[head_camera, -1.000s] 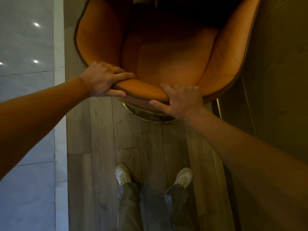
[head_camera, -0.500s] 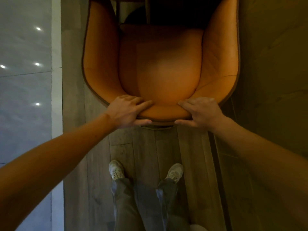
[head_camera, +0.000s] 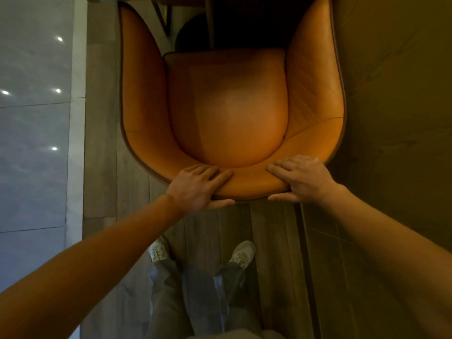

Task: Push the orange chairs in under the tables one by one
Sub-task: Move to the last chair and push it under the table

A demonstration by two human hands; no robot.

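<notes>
Orange chair [head_camera: 230, 113] now squarer; both hands still grip its backrest.

One head-worn wide-angle view looks steeply down, close over the orange chair [head_camera: 227, 113] and the wearer's shoes [head_camera: 242, 253]

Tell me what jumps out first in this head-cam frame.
The big orange chair fills the upper centre, seen from above, its front reaching into the dark at the top. Both hands grip its back rim: left hand and right hand, fingers over the top, thumbs behind. Below them, two pale shoes stand on the wood floor.
</notes>
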